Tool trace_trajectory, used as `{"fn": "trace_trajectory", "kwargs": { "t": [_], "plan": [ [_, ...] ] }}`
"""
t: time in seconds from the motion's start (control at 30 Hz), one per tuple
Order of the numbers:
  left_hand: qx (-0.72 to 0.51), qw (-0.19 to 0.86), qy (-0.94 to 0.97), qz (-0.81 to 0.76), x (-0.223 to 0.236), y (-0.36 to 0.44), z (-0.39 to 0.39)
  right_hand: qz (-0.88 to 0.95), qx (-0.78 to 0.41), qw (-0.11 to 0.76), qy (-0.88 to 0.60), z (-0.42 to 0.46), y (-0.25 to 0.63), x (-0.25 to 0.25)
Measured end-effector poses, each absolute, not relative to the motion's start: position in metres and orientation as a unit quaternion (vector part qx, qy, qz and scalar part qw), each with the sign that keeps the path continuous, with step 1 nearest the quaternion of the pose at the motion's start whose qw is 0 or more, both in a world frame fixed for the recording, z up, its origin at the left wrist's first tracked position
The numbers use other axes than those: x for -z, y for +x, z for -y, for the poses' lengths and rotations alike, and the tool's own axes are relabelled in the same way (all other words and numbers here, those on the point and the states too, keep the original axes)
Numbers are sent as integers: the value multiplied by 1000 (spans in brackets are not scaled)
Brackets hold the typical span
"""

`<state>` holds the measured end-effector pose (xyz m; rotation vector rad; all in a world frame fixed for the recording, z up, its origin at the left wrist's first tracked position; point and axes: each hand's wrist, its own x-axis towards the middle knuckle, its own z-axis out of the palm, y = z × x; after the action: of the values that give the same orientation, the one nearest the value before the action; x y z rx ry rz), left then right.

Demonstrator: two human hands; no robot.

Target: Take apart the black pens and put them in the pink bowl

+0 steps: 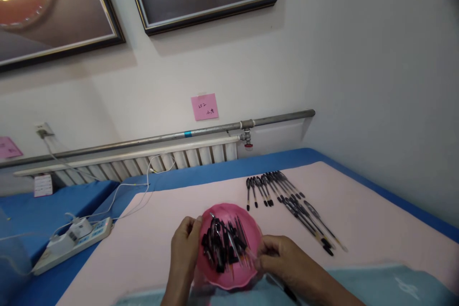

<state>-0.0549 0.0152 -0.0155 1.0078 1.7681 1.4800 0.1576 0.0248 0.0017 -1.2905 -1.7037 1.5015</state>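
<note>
A pink bowl with a wavy rim holds a jumble of black pen caps, clear barrels and thin refills. My left hand is closed at the bowl's left rim, thumb and fingers pinched against it. At the right rim, my right hand pinches a clear-barrelled pen; part of it is hidden by the fingers, and its dark end points down to the right. Beyond the bowl, several black capped pens lie in a row, and more pens lie below them to the right.
A pale pink sheet covers the blue table. A power strip with white plugs and cables lies at the left. Along the wall run a radiator and a pipe. Light-blue cloth lies at the near edge.
</note>
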Motion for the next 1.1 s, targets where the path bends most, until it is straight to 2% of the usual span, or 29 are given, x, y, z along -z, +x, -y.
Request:
{"fn": "trace_trajectory", "kwargs": {
  "t": [0.17, 0.23, 0.53, 0.67, 0.8, 0.93, 1.1],
  "plan": [
    [-548, 525, 343, -554, 7, -36, -13, 629, -570, 236, -474, -21, 155, -1],
    [-555, 566, 323, -518, 5, -32, -12, 632, -573, 235, -466, -18, 154, -2],
    [-671, 494, 242, -497, 7, -69, -18, 649, -590, 200, -436, -19, 162, -13],
    [-718, 446, 212, -491, 4, -81, -18, 631, -595, 244, -433, -27, 167, -5],
    [-654, 487, 288, -501, 10, -49, -16, 557, -643, 316, -421, -29, 163, 1],
    [-565, 543, 359, -507, 18, 0, -10, 548, -667, 313, -395, -23, 152, 6],
    [-552, 562, 352, -506, 17, 7, -8, 556, -656, 324, -393, -21, 145, 17]
  ]
}}
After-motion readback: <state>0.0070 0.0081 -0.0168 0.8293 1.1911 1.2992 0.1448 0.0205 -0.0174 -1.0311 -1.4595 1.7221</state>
